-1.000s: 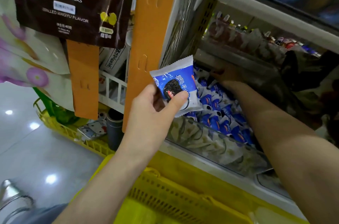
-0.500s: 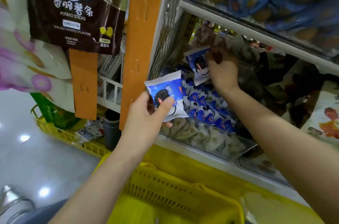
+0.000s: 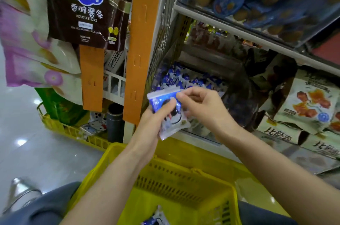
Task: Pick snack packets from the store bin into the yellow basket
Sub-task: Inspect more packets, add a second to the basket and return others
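Out of the bin (image 3: 239,110), right hand (image 3: 200,106) meets left hand (image 3: 151,121), both pinching blue packets (image 3: 165,98).

the yellow basket (image 3: 195,170) stands open-topped below the shelf, with room across its floor beside one loose packet (image 3: 156,219) at the near edge. the store bin (image 3: 202,132) opens between the white shelf rail (image 3: 239,29) above and its clear front wall. a wire mesh side (image 3: 165,40) closes its left. the left hand (image 3: 152,119) and right hand (image 3: 202,106), holding snack packets (image 3: 173,121), crowd the bin's front left corner.
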`<state>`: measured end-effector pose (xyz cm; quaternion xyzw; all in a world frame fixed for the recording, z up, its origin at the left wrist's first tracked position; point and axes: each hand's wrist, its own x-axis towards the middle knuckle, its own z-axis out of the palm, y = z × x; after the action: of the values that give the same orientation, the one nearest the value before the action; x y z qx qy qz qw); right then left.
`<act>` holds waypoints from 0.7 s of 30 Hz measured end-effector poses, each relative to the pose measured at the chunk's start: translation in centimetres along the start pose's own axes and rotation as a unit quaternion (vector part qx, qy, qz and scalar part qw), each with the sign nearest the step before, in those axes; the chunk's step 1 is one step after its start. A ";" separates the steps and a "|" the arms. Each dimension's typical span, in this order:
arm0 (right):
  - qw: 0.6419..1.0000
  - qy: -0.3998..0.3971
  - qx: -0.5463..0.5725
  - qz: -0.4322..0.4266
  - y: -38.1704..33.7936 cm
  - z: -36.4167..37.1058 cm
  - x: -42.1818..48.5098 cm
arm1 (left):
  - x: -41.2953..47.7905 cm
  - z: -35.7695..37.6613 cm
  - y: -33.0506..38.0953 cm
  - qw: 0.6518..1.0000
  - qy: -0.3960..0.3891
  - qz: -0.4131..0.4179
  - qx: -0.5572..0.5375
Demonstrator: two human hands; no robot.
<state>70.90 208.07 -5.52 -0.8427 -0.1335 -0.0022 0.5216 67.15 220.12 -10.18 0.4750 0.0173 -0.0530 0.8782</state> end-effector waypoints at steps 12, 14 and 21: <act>0.984 -0.129 0.063 0.102 -0.4 -0.8 -0.1 | -0.2 -0.6 1.8 0.993 0.018 0.010 0.116; 0.988 -0.097 0.067 0.099 -0.2 -1.1 0.7 | -0.3 -0.9 2.5 0.998 0.013 0.009 0.068; 0.986 0.166 -0.010 0.023 1.8 -4.0 8.3 | 0.9 -1.1 3.4 0.990 0.092 -0.004 0.105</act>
<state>79.89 205.65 -4.06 -0.8387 -0.0258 -0.1310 0.5281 68.40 222.87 -7.99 0.5673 0.0944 -0.0136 0.8180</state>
